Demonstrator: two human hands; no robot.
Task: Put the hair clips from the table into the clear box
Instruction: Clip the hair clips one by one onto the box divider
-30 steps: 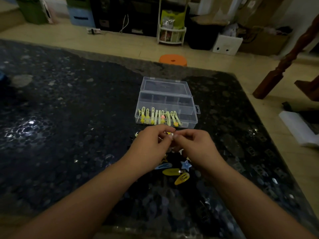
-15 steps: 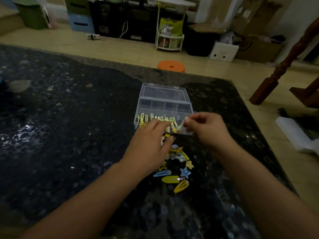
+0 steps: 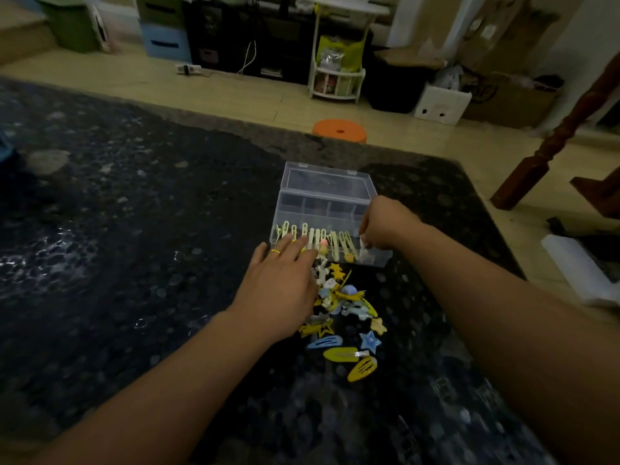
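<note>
While left hand lies flat | right hand fingers pinch white clip (over clear box)

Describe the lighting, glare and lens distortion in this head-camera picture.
Head view: dim and underexposed; glare patches glint on the dark table; wide-angle bending curves its far edge; the clear box and clip pile stay fairly sharp; forearms loom large near the frame's bottom.
</note>
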